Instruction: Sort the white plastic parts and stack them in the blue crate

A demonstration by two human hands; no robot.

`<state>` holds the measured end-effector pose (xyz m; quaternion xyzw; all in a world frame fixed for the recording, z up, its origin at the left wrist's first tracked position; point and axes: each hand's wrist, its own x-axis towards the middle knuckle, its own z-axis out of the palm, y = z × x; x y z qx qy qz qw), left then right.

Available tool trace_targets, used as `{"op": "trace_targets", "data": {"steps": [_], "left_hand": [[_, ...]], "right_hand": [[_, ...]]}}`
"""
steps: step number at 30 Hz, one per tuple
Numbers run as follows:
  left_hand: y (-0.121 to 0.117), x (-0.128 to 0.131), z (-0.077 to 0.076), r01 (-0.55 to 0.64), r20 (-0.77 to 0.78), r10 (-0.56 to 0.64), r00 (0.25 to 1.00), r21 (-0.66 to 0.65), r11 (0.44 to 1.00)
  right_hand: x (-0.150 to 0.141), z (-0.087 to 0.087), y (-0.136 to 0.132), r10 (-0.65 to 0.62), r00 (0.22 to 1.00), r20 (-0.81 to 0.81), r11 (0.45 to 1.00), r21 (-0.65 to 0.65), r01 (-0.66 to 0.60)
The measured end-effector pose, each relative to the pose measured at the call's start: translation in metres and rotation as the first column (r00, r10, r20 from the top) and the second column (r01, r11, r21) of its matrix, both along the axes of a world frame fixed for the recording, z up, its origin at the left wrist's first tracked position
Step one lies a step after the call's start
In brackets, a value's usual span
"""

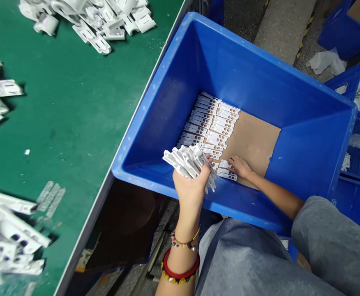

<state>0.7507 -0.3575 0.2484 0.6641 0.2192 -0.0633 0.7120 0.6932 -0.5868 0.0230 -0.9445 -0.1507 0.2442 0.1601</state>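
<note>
My left hand (190, 181) is closed around a bundle of long white plastic strips (186, 160), held above the near left side of a big blue bin (244, 61). Inside the bin, my right hand (241, 166) reaches down with its fingers closed at the end of a white plastic strip (225, 164), low over the bottom. Similar strips with square holes (209, 123) lie side by side in two columns along the bin's left part. Brown cardboard (257, 139) lines the bottom beside them.
A green-topped table (75, 102) adjoins the bin's left side. On it are piles of white plastic parts (106, 20), with longer white pieces (13, 230) at the lower left. More blue bins (343, 33) and plastic bags (326, 61) stand at the right.
</note>
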Motion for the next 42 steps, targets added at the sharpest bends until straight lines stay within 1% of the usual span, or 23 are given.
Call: {"op": "trace_targets", "data": {"steps": [7,12,15,21,32,34,38,42], "left_hand": [[-0.002,0.002,0.005,0.011,-0.02,-0.011,1.0,-0.009,1.0],[-0.006,0.004,0.012,-0.036,-0.053,0.035,0.998,-0.019,0.999],[-0.007,0.005,0.014,-0.038,-0.075,0.035,0.997,-0.031,0.999],[-0.007,0.004,0.013,-0.046,-0.034,0.045,0.998,-0.033,0.998],[-0.007,0.004,0.012,-0.056,-0.064,0.051,0.997,-0.08,0.995],[-0.007,0.004,0.011,-0.054,-0.062,0.05,0.997,-0.069,0.996],[-0.005,0.004,0.008,-0.04,-0.036,0.04,0.999,-0.004,0.999],[-0.004,0.003,0.003,-0.022,-0.026,0.022,0.999,0.006,1.0]], "right_hand": [[0.002,0.002,-0.002,0.001,1.0,-0.001,1.0,0.01,0.0],[0.002,0.001,-0.002,0.013,1.0,0.023,1.0,0.016,-0.013],[0.003,-0.001,0.0,0.011,0.999,0.035,1.0,0.011,-0.011],[0.007,-0.004,0.003,-0.017,0.999,0.047,1.0,-0.013,0.018],[0.004,0.004,0.004,-0.039,0.997,0.061,0.999,0.04,0.037],[0.003,0.005,0.004,-0.046,0.997,0.062,0.998,0.045,0.043],[0.0,0.004,0.002,-0.046,0.997,0.058,0.997,0.064,0.042],[-0.002,0.0,0.003,-0.05,0.997,0.053,0.996,0.081,0.046]]}}
